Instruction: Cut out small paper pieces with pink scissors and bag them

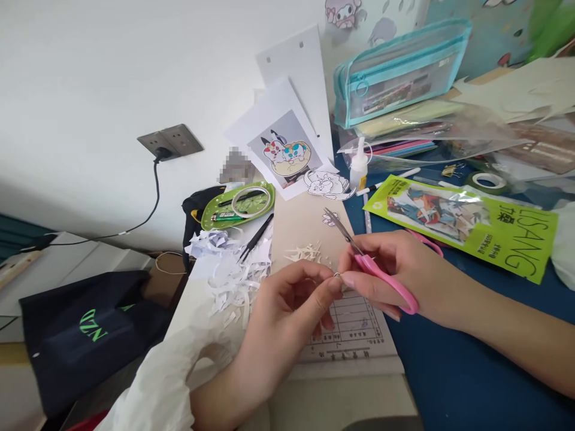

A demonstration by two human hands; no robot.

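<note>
My right hand (404, 272) grips small pink-handled scissors (372, 263), their metal blades pointing up and left over the beige paper sheet (309, 227). My left hand (291, 299) pinches a tiny paper cutout (338, 275) between thumb and forefinger, right against the fingers of my right hand. Fine paper trimmings (305, 252) lie on the beige sheet just beyond my hands. A small cut piece (329, 219) rests near the scissor tips.
White paper scraps (229, 275) are heaped at the left beside black tweezers (255, 238) and a green tray (238, 206). Printed cartoon sheets (287, 152), a glue bottle (359, 167), a green packet (467, 221), a tape roll (489, 180) and a teal pouch (399, 72) crowd the blue desk (449, 371).
</note>
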